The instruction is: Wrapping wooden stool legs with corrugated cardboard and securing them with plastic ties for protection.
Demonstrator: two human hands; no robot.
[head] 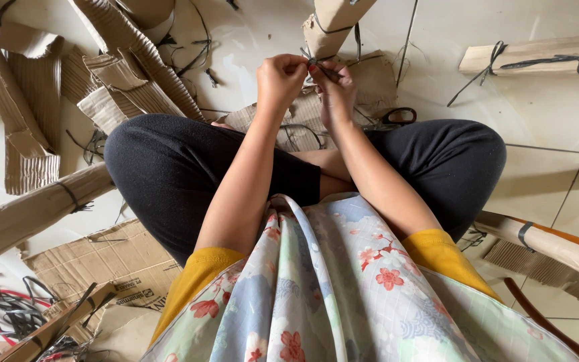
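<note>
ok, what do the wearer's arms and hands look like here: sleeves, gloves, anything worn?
Both hands bare: left hand, right hand; no gloves, rings or watch visible. Forearms are uncovered. Mustard-yellow sleeves end near the elbows, under a pale floral-print garment with red blossoms.

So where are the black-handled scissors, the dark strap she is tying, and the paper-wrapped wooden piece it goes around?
black-handled scissors (398, 117), head view, on a handle loop.
dark strap (323, 68), head view, on the stretch between the hands.
paper-wrapped wooden piece (333, 20), head view, on its wrapped face.
</note>
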